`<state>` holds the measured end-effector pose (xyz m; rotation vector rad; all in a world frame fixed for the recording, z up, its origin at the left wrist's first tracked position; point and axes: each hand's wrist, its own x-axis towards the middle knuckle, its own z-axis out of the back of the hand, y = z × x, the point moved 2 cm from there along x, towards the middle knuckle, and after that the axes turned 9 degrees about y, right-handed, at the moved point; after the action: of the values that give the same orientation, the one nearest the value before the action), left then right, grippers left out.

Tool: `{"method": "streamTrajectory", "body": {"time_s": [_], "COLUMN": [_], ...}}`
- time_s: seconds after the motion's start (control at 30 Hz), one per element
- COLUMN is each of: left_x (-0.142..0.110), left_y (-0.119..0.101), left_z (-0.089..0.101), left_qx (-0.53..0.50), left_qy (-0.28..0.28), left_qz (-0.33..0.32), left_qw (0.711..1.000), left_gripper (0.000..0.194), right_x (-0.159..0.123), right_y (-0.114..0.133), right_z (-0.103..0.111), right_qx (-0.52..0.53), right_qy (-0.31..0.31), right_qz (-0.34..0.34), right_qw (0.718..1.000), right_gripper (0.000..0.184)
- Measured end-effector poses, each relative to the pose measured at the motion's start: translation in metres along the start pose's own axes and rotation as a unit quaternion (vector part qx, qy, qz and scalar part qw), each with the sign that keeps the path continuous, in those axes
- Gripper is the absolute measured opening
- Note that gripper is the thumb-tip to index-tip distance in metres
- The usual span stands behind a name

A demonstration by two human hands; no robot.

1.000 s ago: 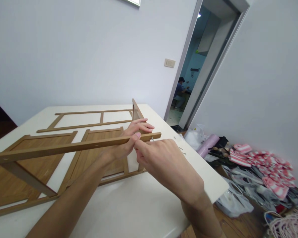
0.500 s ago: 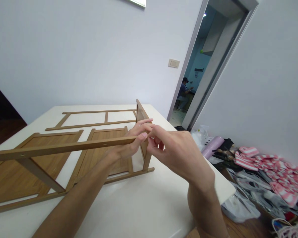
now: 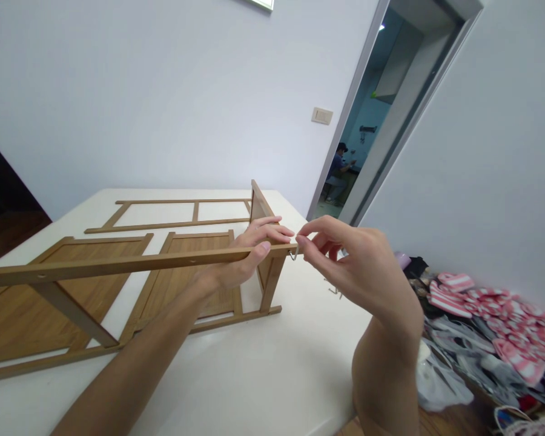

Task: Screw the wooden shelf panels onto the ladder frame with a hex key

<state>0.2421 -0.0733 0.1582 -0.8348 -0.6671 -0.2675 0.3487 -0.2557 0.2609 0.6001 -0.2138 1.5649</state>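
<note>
A wooden frame (image 3: pixel 154 262) stands on its side on the white table (image 3: pixel 272 375), its top rail running across in front of me. My left hand (image 3: pixel 252 251) grips this rail near its right end, thumb on the near side and fingers spread beyond it. Between thumb and fingertips, my right hand (image 3: pixel 363 266) pinches a small L-shaped hex key (image 3: pixel 295 253). The key meets the rail's end, beside the upright end panel (image 3: pixel 262 206). Whether its tip sits in a screw is too small to tell.
Behind the rail lies a ladder-like wooden frame (image 3: pixel 195 212). Small metal pieces (image 3: pixel 335 291) rest on the table right of the frame. Striped cloth (image 3: pixel 476 297) and plastic bags (image 3: pixel 440 375) are heaped on the right. Through the doorway, a person (image 3: pixel 338 169) sits.
My right hand has moved right, away from my left fingers, and the hex key at the rail's end now shows. My left hand stays on the rail, its fingers reaching slightly farther right.
</note>
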Motion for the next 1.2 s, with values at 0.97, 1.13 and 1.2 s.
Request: {"method": "streamTrajectory", "body": {"time_s": [0.97,1.13,1.2], "left_x": [0.001,0.001,0.001], "left_y": [-0.009,-0.007,-0.006], "left_z": [0.002,0.002,0.002], "left_qx": [0.009,0.008,0.008], "left_qy": [0.006,0.005,0.009], "left_qz": [0.026,0.015,0.013], "left_qw": [1.0,1.0,1.0], "left_gripper": [0.03,0.032,0.032], "right_x": [0.003,0.002,0.002], "right_y": [-0.019,-0.023,-0.023], "right_z": [-0.001,0.002,0.003], "right_qx": [0.032,0.058,0.058], "right_qy": [0.033,0.06,0.053], "right_qz": [-0.06,-0.076,-0.069], "right_qw": [0.997,0.994,0.994], "right_gripper": [0.007,0.006,0.008]}}
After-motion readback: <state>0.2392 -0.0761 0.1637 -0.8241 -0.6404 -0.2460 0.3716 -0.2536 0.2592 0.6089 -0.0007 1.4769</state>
